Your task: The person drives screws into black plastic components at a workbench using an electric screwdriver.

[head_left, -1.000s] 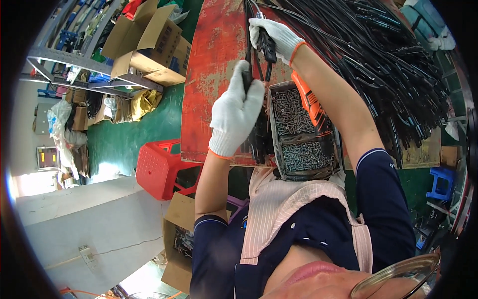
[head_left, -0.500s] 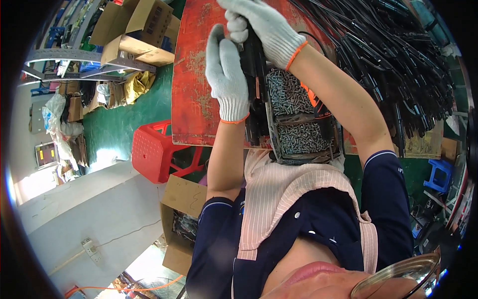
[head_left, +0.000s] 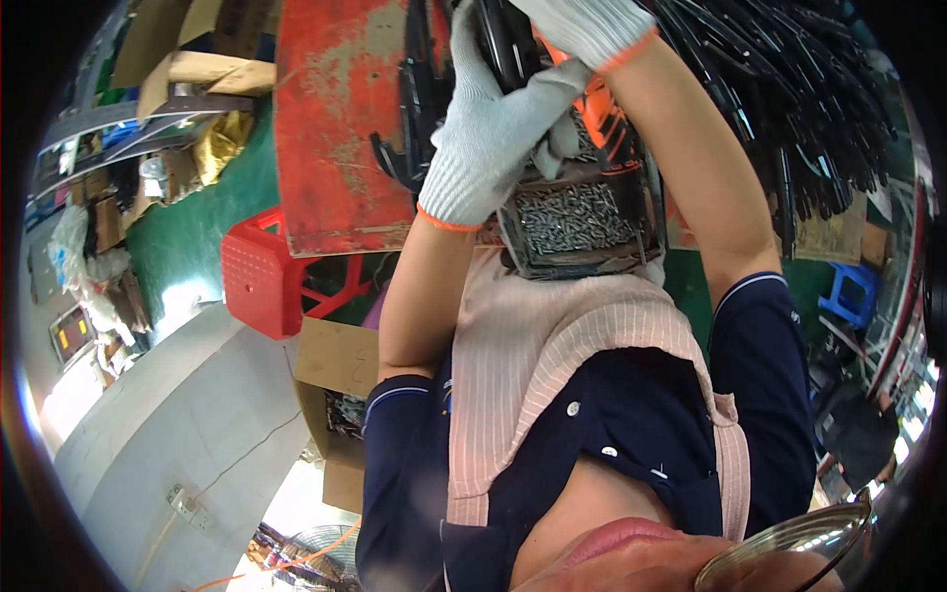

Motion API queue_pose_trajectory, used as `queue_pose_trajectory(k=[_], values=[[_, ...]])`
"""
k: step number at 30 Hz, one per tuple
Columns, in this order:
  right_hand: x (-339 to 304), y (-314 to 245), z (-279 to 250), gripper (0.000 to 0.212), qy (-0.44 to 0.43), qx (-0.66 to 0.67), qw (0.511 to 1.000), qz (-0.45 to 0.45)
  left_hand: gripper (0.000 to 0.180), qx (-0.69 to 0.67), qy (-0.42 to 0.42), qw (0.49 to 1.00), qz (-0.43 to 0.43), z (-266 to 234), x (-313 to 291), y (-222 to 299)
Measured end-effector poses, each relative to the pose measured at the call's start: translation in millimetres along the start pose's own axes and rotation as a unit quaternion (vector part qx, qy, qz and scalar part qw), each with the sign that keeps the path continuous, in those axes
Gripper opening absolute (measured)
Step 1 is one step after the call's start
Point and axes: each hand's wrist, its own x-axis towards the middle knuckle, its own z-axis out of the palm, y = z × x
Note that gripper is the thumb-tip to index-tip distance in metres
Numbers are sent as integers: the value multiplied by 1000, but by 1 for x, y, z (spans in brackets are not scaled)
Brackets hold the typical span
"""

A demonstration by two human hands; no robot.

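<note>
My left hand [head_left: 483, 148], in a white knit glove with an orange cuff, is closed around a long glossy black part [head_left: 508, 44], with the thumb reaching across to the right. Its lower fingers curl over the screw tray. Up at the picture's top edge is my right hand [head_left: 597, 28], gloved the same way; its fingers are cut off from view. Below it an orange and black power tool [head_left: 607, 123] lies over the dark tray [head_left: 567, 266], which holds many small silver screws [head_left: 582, 219]. Black hooked pieces [head_left: 404, 148] are left of my left hand.
The worn red tabletop [head_left: 335, 118] carries a large heap of long black parts [head_left: 769, 109] at right. A red stool [head_left: 261, 271] and an open cardboard box [head_left: 335, 365] stand at left, a blue stool [head_left: 850, 294] at right. Shelving [head_left: 148, 113] with cartons is far left.
My left hand has moved right and turned, with its thumb now across toward the tray. My right hand has shifted right and up. The whole view has shifted, and black hooked pieces now show at left.
</note>
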Motion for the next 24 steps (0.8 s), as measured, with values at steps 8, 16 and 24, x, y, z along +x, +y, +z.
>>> queue_pose_trajectory(k=[8,16,24], values=[[-109,81,-57,77,-71,-317,942,80,50,-374,-49,920,-103,4,-16,-63],[-136,132,-125,60,30,259,956,135,24,-449,-71,882,-126,-6,-18,-77],[-140,80,-106,24,-36,584,793,-168,13,-317,-40,937,-141,9,-10,-79]])
